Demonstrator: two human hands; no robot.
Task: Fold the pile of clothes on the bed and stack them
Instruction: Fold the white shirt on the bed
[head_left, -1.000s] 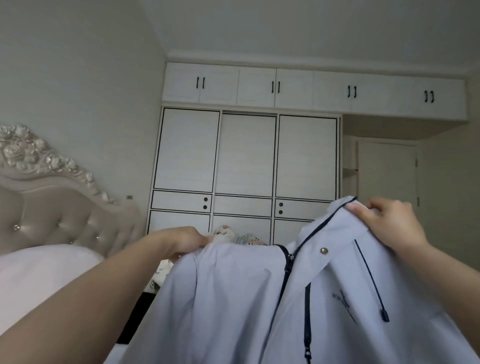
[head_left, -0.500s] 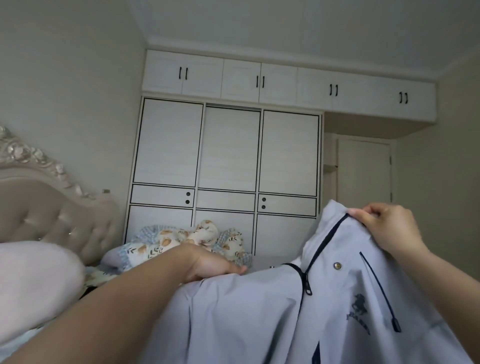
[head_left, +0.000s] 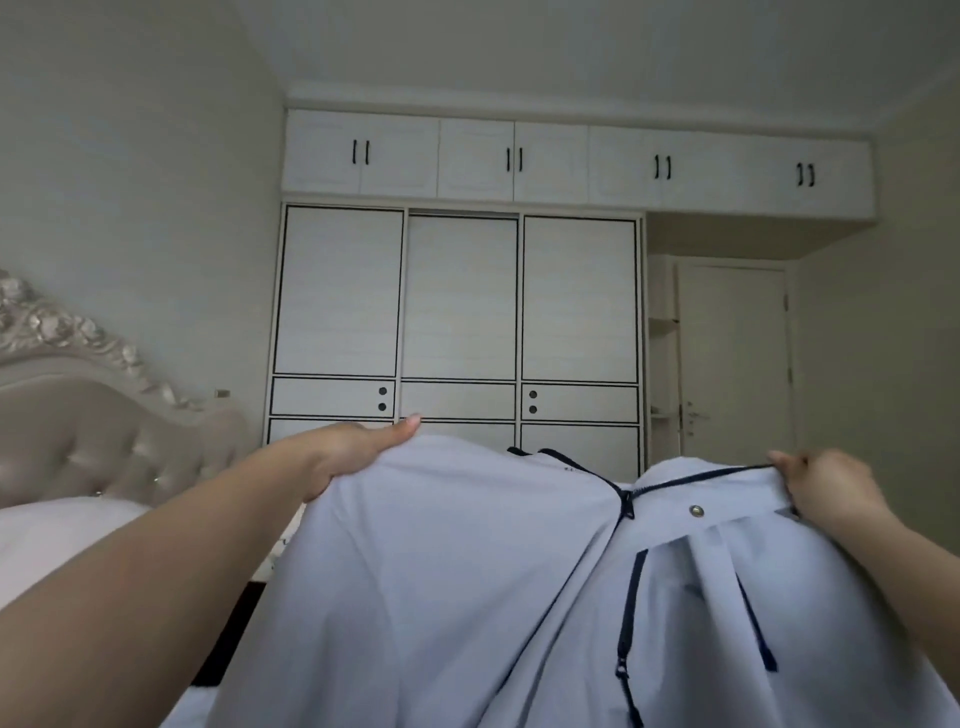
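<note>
Both hands have lifted and spread since half a second ago: jacket (head_left: 467, 582) now stretched wide across the lower view, hiding the floral bedding that showed at the wardrobe's foot earlier. Horse logo seen before on the right panel is out of sight now.

Left hand (head_left: 345, 454): lies over the jacket's top left edge, thumb out straight along the top, other fingers hidden behind or under the cloth, so grip can't be confirmed. Right hand (head_left: 826, 491): fingers curled, pinching the dark-piped top edge of the right front panel.

Jacket: thin, smooth, pale grey-lilac woven fabric, soft creases fanning down from both hands. Navy piping, navy zip (head_left: 626, 506) open at the top and running down the middle, one round metal snap (head_left: 696, 511), dark drawcord (head_left: 756, 621) hanging on the right panel. Held up in the air in front of the person, above the bed.

Headboard (head_left: 93, 436) at left: tufted, shiny beige padding, carved floral crest. Pale pillow (head_left: 57, 540) below it. White wardrobe (head_left: 457, 301) behind, flat panels with black outlines, upper cabinets with black bar handles. Door (head_left: 732, 358) to its right.
</note>
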